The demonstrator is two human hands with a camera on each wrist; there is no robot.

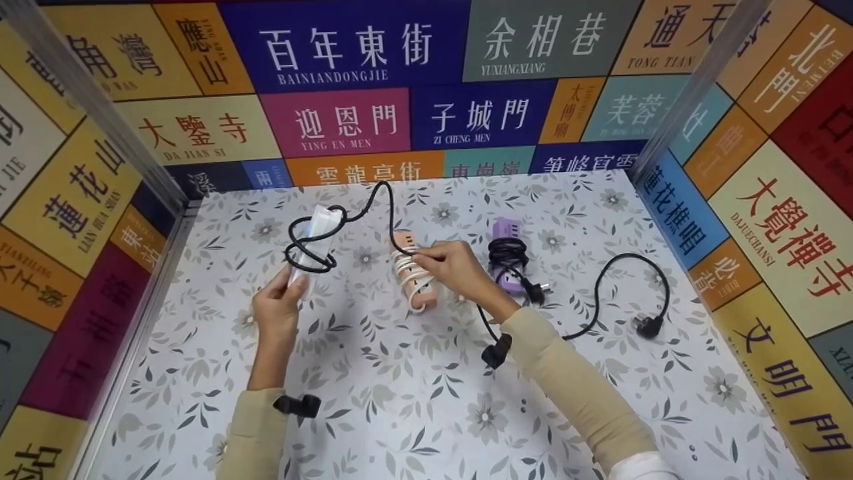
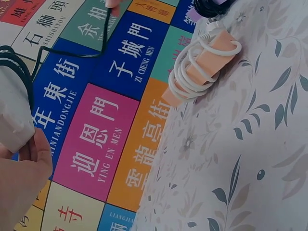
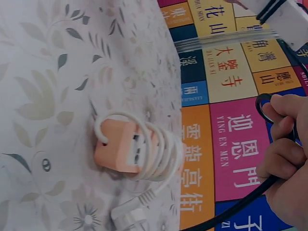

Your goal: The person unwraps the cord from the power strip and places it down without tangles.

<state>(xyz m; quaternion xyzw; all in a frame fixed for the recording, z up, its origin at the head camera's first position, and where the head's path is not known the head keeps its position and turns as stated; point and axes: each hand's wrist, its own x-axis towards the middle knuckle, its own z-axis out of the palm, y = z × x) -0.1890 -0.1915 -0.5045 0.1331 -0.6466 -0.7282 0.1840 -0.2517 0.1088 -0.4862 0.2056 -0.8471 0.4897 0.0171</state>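
My left hand (image 1: 276,307) grips the lower end of a white power strip (image 1: 324,223), raised above the table at centre-left. Loose loops of its black cord (image 1: 383,185) go round the strip. My right hand (image 1: 456,263) pinches that cord to the right of the strip, in front of an orange power strip (image 1: 424,297). In the right wrist view, the fingers (image 3: 284,156) curl round the black cord. Past the right hand, the cord runs under the forearm to a black plug (image 1: 648,325) lying on the right of the table.
The orange strip lies wrapped in its white cord, with a white plug (image 3: 129,216) beside it. Behind the right hand lies a purple power strip (image 1: 506,229) bundled in black cord. Printed panels (image 1: 340,120) wall the flowered tabletop (image 1: 400,400) at the back and sides.
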